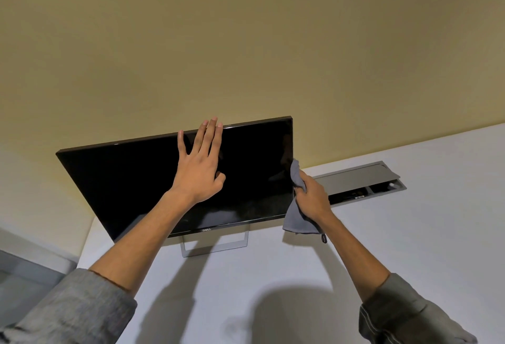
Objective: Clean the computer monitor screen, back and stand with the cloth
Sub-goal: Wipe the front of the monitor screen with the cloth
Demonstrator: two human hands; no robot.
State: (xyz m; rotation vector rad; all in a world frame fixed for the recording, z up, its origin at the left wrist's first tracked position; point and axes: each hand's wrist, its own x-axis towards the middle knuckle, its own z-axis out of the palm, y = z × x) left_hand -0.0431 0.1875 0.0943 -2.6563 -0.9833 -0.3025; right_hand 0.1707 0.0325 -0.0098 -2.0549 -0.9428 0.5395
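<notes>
A black computer monitor (131, 179) with a dark screen stands on a white desk (410, 234), resting on a silver open-frame stand (216, 248). My left hand (199, 169) lies flat on the screen near its top edge, fingers straight and reaching just over the top. My right hand (311, 196) grips a grey cloth (296, 220) and holds it against the monitor's right edge. Part of the cloth hangs below the hand, beside the lower right corner.
A grey cable hatch (360, 179) with its lid raised is set into the desk right of the monitor. A beige wall (246, 43) rises close behind. The desk's left edge drops to a grey floor (24, 283). My shadow falls on the desk front.
</notes>
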